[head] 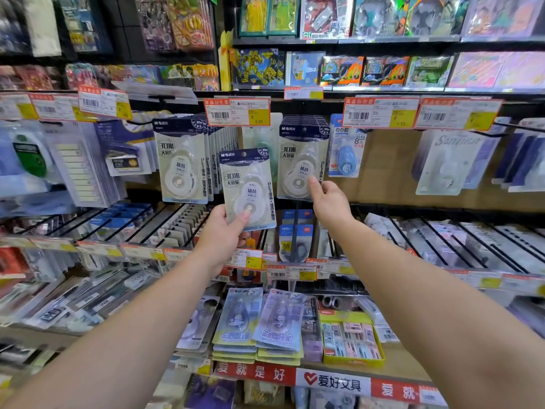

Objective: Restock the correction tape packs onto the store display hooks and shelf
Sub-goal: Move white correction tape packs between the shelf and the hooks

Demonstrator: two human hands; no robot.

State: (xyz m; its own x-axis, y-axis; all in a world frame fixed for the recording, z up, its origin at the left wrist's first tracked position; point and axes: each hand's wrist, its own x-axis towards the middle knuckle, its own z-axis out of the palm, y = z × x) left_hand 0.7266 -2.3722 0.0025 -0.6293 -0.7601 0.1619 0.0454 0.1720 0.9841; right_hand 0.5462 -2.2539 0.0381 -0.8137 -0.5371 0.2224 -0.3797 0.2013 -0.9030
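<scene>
The left hand (224, 231) held 1 correction tape pack (247, 188) upright, thumb pressed on its front, long axis vertical. It sat below and between 2 hanging rows, nearer the right row (302, 157), where the right hand (328, 202), fingers loosely extended, touched the front pack.
</scene>
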